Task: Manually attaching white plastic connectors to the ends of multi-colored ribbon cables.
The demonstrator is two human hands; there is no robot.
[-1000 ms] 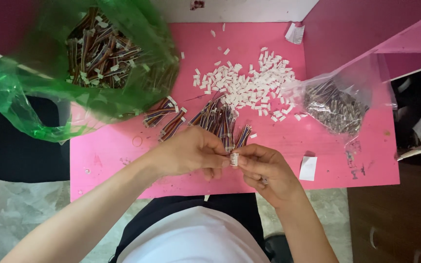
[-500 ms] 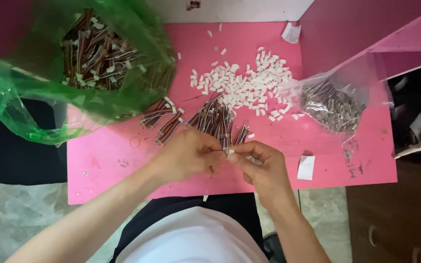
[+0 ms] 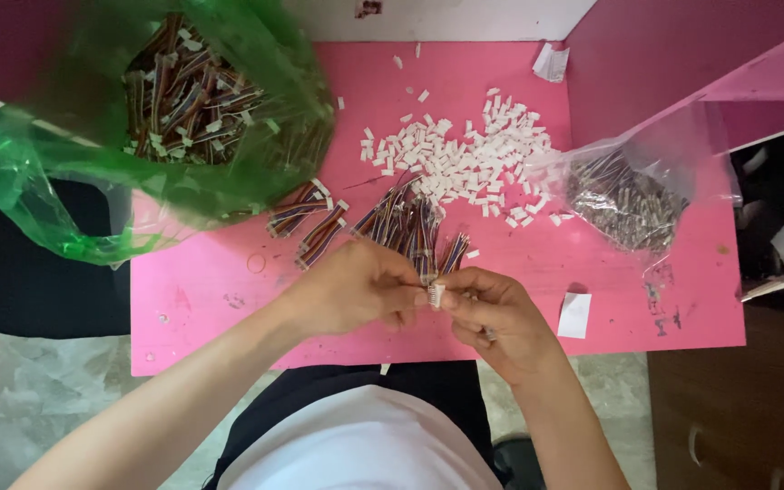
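Over the near edge of the pink table (image 3: pixel 229 290) the two hands meet, as they did a second ago, and the small white connector (image 3: pixel 436 295) sits pinched between them: the right hand (image 3: pixel 492 318) grasps it with thumb and fingertips, while the left hand (image 3: pixel 356 289) is closed on what looks like the thin wire end going into it (the wires themselves are mostly hidden under the fingers). Against the earlier frames the hands have barely shifted, staying joined just in front of the loose wire bundles (image 3: pixel 406 222); the left fingers seem drawn tighter toward the connector, which I judge to mean the piece is being pressed together rather than newly picked up. The heap of white housings (image 3: pixel 465 163), the green bag (image 3: pixel 138 136) of harnesses and the clear bag (image 3: pixel 628 195) lie as before; only the view has drifted slightly.
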